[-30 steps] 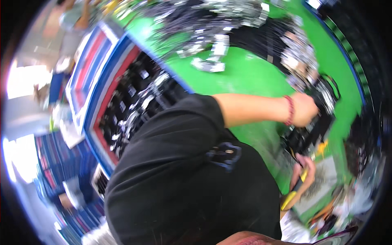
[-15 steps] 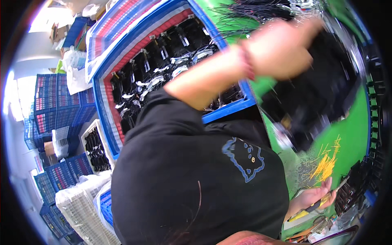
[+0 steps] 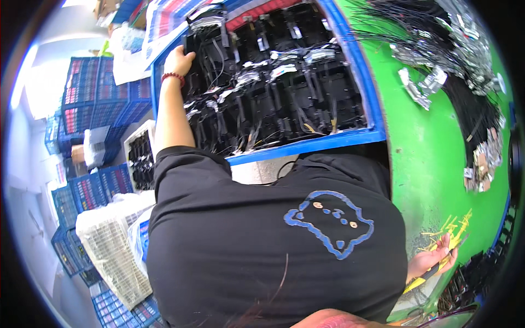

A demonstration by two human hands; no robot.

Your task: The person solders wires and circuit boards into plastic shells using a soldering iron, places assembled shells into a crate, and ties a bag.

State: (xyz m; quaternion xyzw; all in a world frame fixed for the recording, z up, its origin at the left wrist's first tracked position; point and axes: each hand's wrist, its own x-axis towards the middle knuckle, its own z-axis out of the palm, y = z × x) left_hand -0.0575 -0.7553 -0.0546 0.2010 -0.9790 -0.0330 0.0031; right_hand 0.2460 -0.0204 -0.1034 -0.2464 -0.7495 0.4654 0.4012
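My left hand [image 3: 179,61], with a red beaded band at the wrist, is at the left side of a blue crate [image 3: 306,148]. Its thumb lies over the edge of a flat black part with cables [image 3: 210,52], and the fingertips are partly hidden there. Rows of similar black parts with thin wires and silvery connectors fill the crate. At the lower right, my right hand [image 3: 435,258] is closed around a slim yellow-and-black handled tool [image 3: 431,272], whose working end I cannot make out. Thin yellow strips [image 3: 462,223] lie beside that hand.
A green work surface [image 3: 421,158] runs along the right. Bundles of black cables with silvery ends [image 3: 465,49] lie on it, and more black parts [image 3: 476,279] are at its far edge. Stacked blue crates [image 3: 95,95] and a plastic-wrapped white crate [image 3: 112,251] stand to the left.
My left hand has swung from the green surface to the crate's left side, carrying a black cabled part. My right hand stays near the yellow strips with the tool. The view has shifted.
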